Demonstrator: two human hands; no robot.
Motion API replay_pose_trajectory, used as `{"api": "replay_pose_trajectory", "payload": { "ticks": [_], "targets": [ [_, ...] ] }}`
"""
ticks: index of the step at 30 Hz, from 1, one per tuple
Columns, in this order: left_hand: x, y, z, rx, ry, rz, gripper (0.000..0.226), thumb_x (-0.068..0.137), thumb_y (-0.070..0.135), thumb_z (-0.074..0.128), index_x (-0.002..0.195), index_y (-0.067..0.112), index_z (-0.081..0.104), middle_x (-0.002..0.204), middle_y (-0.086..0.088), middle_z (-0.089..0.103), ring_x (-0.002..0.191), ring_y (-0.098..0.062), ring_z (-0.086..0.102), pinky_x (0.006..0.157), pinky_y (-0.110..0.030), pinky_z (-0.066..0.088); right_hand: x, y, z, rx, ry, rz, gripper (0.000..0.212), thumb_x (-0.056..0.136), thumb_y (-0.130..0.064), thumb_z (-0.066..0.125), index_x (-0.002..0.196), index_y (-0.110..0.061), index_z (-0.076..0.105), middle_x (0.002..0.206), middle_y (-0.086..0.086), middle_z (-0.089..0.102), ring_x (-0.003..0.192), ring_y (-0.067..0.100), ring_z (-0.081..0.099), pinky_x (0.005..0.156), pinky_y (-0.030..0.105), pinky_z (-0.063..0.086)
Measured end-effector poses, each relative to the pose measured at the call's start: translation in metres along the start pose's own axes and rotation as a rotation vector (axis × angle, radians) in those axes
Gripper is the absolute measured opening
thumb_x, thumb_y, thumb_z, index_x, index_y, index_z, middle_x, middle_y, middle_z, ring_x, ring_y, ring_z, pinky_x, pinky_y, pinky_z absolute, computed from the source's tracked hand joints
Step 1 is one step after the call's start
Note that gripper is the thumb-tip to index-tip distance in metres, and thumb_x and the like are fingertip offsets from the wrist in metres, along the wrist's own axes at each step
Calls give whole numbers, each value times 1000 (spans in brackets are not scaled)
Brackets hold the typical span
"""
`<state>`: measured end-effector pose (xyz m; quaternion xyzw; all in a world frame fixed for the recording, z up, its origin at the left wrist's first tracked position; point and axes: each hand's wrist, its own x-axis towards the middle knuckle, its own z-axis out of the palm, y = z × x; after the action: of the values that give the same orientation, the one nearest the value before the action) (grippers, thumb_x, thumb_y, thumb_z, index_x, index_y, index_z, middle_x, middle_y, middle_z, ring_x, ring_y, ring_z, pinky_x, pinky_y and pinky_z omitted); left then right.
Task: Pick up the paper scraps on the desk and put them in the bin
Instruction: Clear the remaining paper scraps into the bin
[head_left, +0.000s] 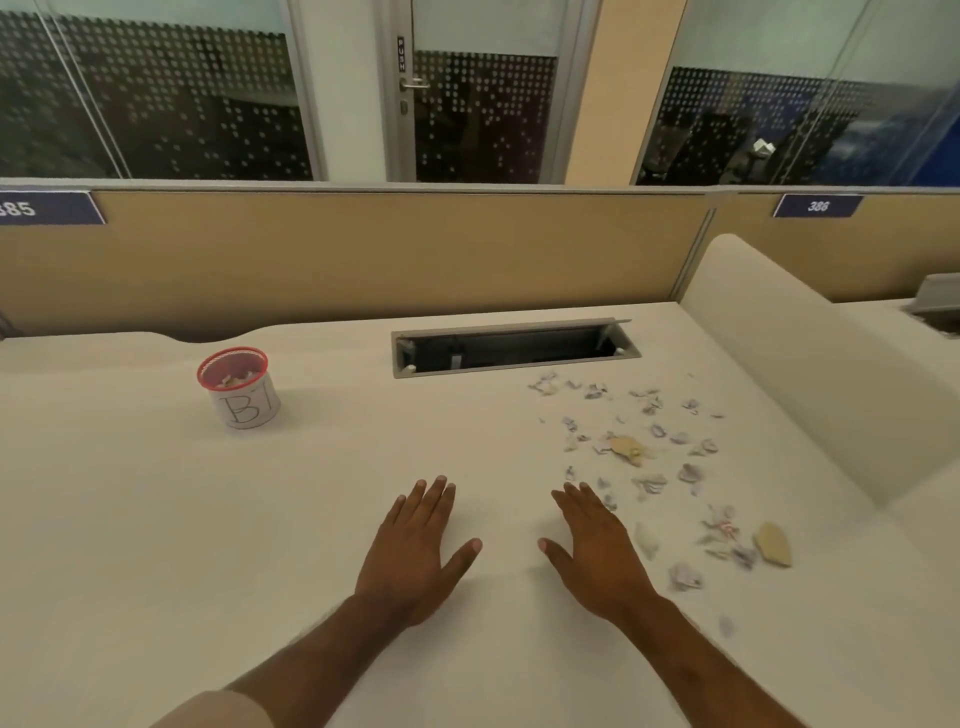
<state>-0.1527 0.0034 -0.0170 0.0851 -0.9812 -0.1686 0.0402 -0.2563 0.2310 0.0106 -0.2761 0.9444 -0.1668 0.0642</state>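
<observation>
Left hand (415, 551): flat on the desk (156, 519) near the front edge, palm down, fingers spread, holding nothing. A pale sleeve (218, 712) shows at the forearm's near end.

Right hand (597, 551): flat on the desk beside the left, palm down, fingers spread, holding nothing. Its outer edge lies just beside the nearest scraps.

Paper scraps (644, 447): many small crumpled pieces, mostly white and pale lilac, scattered loose over the right half of the desk. The spread runs from beside the right hand back toward the rear edge, ending just short of the cable slot. One lone piece lies nearest the front edge, beside the right forearm.

Tan scraps: one larger tan piece (773, 543) at the right side of the spread, toward the side partition (810, 364); another tan piece (626, 447) in the middle of the scatter.

Bin (240, 387): small round container, red mesh rim, white paper label with handwritten letters, upright on the left rear part of the desk, well apart from the scatter. A few scraps show inside.

Cable slot (514, 347): long grey-framed opening, lid raised, by the rear edge.

Rear partition (363, 249): tan panel along the back edge, with number plates.
</observation>
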Motion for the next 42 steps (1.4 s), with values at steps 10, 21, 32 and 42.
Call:
{"api": "replay_pose_trajectory", "payload": {
  "ticks": [10,21,32,42],
  "targets": [
    [9,85,25,-83,52,-71,75,94,67,27,156,27,10,162,13,-2,149,-6,-8,118,-24,-8,-29,104,-49,155,30,35,55,97,-30,50,148,-24,30,157,-5,25,146,11,16,118,26,15],
    [29,189,61,-108,-76,148,60,92,60,42,148,41,29,156,15,24,143,-7,20,115,-26,20,-55,213,-83,206,215,246,43,86,-14,67,128,-16,56,127,7,57,117,30,51,98,46,43],
    [62,240,91,-115,-95,116,61,90,58,49,145,38,34,155,11,24,139,-14,25,111,-32,27,-46,249,-76,204,42,321,53,83,-15,70,133,-15,52,122,10,51,112,29,46,98,37,41],
    [73,242,100,-277,-100,21,28,95,22,56,123,24,63,110,4,53,108,-14,45,85,-20,36,-29,259,-83,193,-15,247,48,78,-22,74,124,-18,58,107,0,50,103,22,50,87,31,45]
  ]
}}
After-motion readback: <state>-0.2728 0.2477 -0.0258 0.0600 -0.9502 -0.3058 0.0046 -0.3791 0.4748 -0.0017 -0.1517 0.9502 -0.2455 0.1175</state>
